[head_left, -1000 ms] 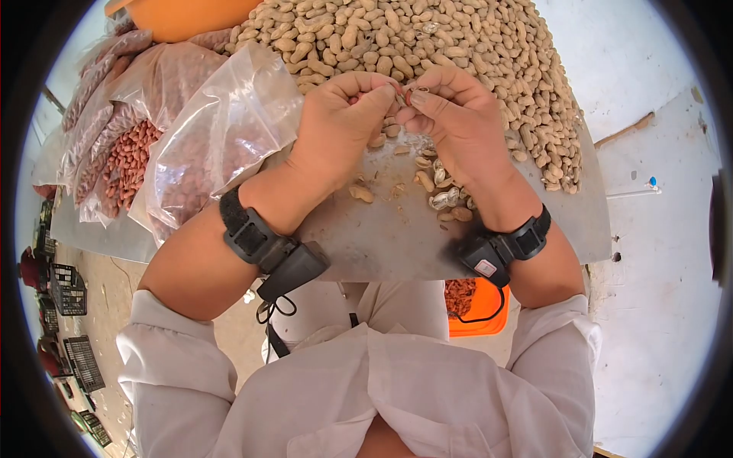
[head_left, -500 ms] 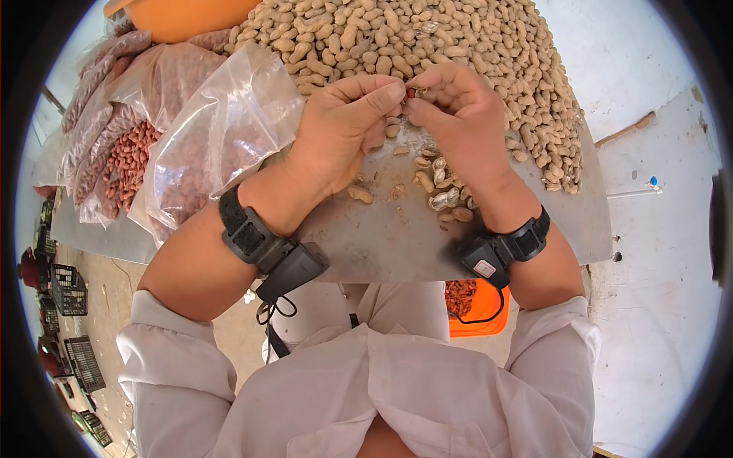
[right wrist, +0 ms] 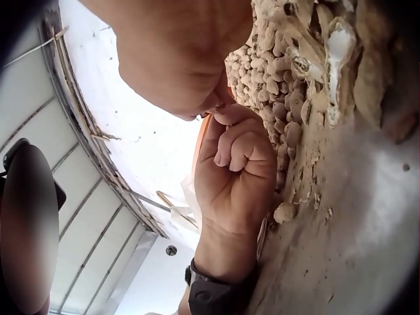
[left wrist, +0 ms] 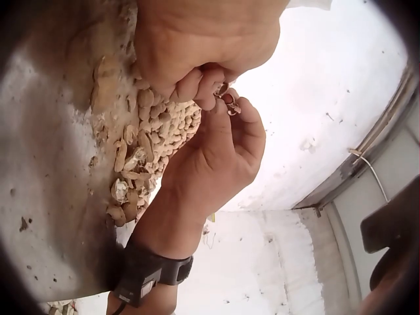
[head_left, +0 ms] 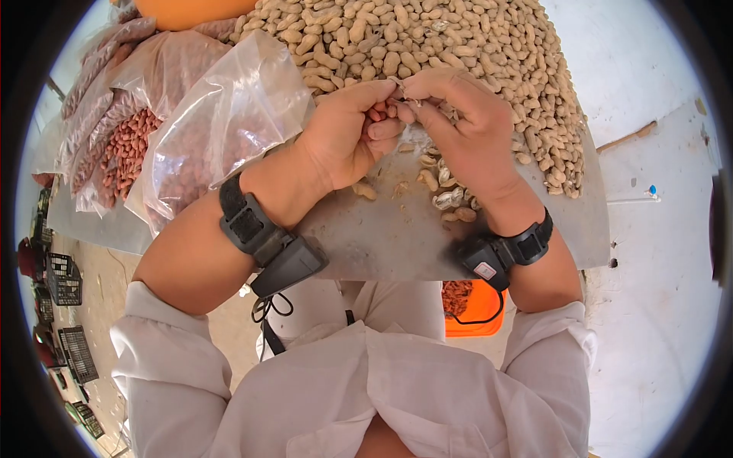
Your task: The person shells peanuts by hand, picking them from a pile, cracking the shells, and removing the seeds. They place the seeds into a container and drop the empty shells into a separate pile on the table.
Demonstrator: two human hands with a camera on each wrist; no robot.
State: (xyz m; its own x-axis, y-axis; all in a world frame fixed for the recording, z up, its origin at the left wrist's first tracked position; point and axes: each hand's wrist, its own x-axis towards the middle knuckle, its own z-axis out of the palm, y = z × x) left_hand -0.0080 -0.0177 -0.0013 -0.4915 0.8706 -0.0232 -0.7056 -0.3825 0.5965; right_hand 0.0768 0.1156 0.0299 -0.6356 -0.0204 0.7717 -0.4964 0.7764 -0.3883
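Note:
Both hands meet at the fingertips in front of a heap of unshelled peanuts (head_left: 458,46). The left hand (head_left: 347,126) curls around several red kernels (head_left: 382,111), its thumb and index finger at the fingertips of the other hand. My right hand (head_left: 473,126) pinches a cracked peanut shell (head_left: 411,102) between thumb and fingers. In the left wrist view, the shell (left wrist: 230,104) shows a red kernel inside, at the right hand's (left wrist: 213,154) fingertips. The left hand (right wrist: 239,164) has curled fingers in the right wrist view; its kernels are hidden there.
Clear bags of red kernels (head_left: 221,130) lie at the left, below an orange basin (head_left: 191,11). Empty shells and loose peanuts (head_left: 450,198) lie on the grey tabletop (head_left: 366,244) near the right wrist. An orange container (head_left: 477,305) with reddish contents is under the table edge.
The left hand has turned so that kernels in its curled fingers now show. The right hand has shifted slightly, and pale shell shows between its fingertips. The head view has moved a little.

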